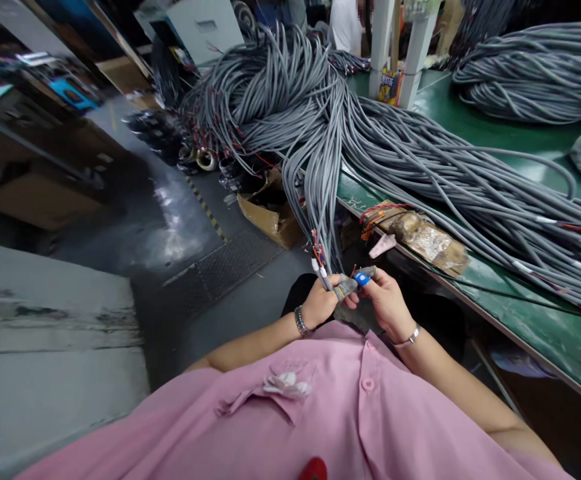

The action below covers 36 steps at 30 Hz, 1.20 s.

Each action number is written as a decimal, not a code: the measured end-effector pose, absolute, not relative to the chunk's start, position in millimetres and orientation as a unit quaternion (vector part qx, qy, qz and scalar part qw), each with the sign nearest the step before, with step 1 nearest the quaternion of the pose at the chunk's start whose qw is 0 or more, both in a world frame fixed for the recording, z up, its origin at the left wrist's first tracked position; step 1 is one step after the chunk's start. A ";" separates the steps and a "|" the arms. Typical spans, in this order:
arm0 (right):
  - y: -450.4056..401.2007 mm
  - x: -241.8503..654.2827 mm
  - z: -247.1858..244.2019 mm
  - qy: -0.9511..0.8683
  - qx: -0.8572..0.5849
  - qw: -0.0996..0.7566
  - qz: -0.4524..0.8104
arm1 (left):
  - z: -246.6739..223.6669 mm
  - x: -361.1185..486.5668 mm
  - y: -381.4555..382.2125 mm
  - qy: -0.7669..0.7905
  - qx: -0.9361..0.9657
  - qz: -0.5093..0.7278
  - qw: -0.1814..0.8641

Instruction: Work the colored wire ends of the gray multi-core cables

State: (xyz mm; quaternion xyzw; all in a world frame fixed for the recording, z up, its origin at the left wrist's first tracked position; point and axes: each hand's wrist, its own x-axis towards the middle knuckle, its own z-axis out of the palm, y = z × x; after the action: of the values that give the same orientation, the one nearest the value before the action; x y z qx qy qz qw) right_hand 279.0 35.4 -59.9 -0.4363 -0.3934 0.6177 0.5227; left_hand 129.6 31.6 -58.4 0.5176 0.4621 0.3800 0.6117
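Low in front of my chest, my left hand [326, 299] is closed around the end of a grey cable, with grey covers on some fingertips. My right hand [381, 293] is pinched close beside it, with a blue piece [361, 279] at its fingertips; whether the fingers grip a wire there is too small to tell. White-wrapped cable ends [319, 268] with red, blue and orange wires stand just above my left hand. From there a bundle of grey cables [323, 180] runs up over the table edge to a large heap.
The green table [535, 293] runs along the right, with long grey cables and a taped wooden block [430, 243] near its edge. An open cardboard box [275, 217] sits below. A person [345, 27] is at the back.
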 end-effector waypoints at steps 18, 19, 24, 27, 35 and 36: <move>32.5 286.5 -58.3 -0.384 -0.463 0.512 0.613 | -62.8 133.4 34.5 0.475 0.464 0.434 0.609; 32.2 287.2 -58.7 -0.383 -0.466 0.512 0.611 | -61.9 134.4 34.9 0.476 0.458 0.440 0.609; 32.3 291.2 -59.4 -0.367 -0.474 0.509 0.617 | -59.3 139.4 36.7 0.476 0.424 0.462 0.617; 31.7 292.4 -56.7 -0.381 -0.464 0.505 0.620 | -58.8 141.9 38.6 0.470 0.404 0.478 0.623; 30.0 296.9 -56.6 -0.450 -0.423 0.485 0.618 | -52.4 144.6 42.5 0.464 0.384 0.495 0.626; 31.7 298.5 -57.4 -0.438 -0.431 0.490 0.619 | -51.9 144.3 42.3 0.465 0.385 0.493 0.627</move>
State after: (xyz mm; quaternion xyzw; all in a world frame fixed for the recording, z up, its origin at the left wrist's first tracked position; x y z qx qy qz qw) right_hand 298.5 31.7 -57.4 -0.4307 -0.4378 0.6190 0.4895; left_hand 144.3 42.3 -51.9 0.3845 0.4648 0.4930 0.6270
